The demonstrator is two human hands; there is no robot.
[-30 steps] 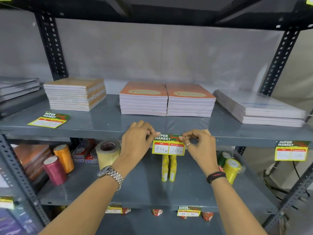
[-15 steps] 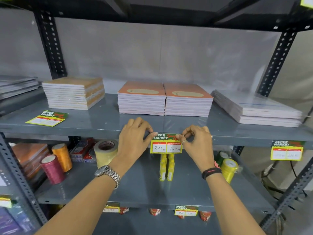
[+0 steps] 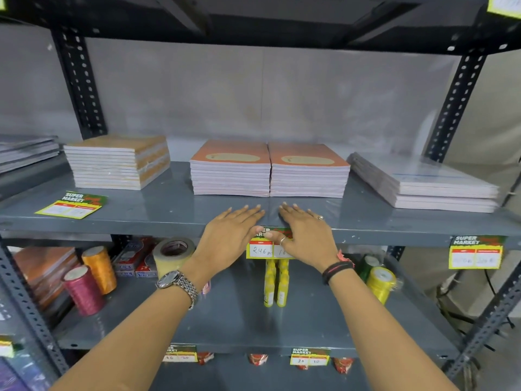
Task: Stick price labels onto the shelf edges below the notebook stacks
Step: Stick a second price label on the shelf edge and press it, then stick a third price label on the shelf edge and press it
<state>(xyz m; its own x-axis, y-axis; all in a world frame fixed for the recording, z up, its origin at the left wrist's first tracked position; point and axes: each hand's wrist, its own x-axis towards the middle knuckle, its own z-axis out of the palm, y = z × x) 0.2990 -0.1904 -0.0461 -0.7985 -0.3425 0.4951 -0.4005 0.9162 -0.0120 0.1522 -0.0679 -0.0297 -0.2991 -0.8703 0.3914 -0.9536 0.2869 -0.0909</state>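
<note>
Notebook stacks [image 3: 270,170] on shelf [image 3: 366,218]; loose label [image 3: 72,205] left; tape roll [image 3: 172,255] on shelf below.

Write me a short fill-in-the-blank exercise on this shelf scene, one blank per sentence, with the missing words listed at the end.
1. Both hands press a price label onto the shelf edge below the ____ notebook stacks.
2. A loose label lies on the shelf top near the ____ end.
3. The left hand has a ____ on its wrist.

Missing words: orange; left; watch

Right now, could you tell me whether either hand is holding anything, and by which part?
Nothing is gripped. Both hands lie flat, thumbs pressing the label's top against the shelf edge.
</note>
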